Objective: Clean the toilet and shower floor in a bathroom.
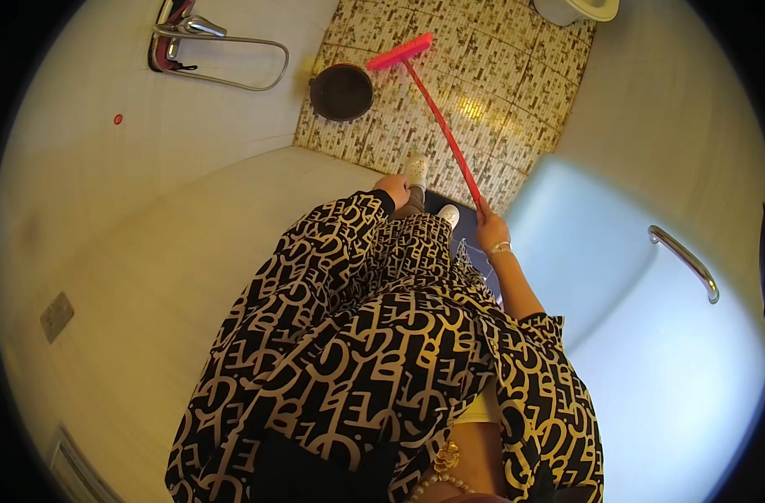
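Observation:
My right hand (492, 229) is closed round the upper end of a long red broom handle. The broom (444, 126) slants away from me to the far left, and its pink bristled head rests on the patterned tile floor. Close to that head, on its left, stands a dark round bucket (341, 93). My left hand (392, 189) hangs beside my leg, just past the cuff of my patterned sleeve. Its back faces up and its fingers are mostly hidden, so their grip does not show.
Light walls enclose the tiled floor (500, 67). On the left wall hangs a shower mixer (202, 27) with a looped hose. A pale door (584, 243) with a metal handle (686, 261) stands at my right. Part of a white toilet (577, 10) shows at the far right.

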Available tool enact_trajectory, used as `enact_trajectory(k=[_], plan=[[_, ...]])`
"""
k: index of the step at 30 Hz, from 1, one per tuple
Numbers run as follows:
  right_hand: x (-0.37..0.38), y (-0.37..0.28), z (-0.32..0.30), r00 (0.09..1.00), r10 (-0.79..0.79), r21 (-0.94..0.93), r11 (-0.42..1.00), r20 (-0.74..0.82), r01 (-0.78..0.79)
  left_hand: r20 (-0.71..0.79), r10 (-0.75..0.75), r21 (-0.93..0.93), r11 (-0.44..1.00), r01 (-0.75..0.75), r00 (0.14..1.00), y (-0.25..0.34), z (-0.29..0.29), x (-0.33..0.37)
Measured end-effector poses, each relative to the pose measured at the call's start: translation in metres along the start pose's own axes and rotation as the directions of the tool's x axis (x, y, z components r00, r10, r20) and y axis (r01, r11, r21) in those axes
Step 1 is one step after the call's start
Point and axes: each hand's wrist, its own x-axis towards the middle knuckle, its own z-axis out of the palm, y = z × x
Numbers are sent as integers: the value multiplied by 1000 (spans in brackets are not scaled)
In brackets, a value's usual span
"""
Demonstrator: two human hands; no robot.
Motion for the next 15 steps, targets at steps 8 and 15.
enact_trajectory(k=[8,15], plan=[[-145,128,44,989,24,6,1000,147,-25,100,21,-73,997,-14,995,17,46,-39],[-117,82,12,990,-57,-139,987,127,75,66,26,-114,993,-19,997,8,93,-65]])
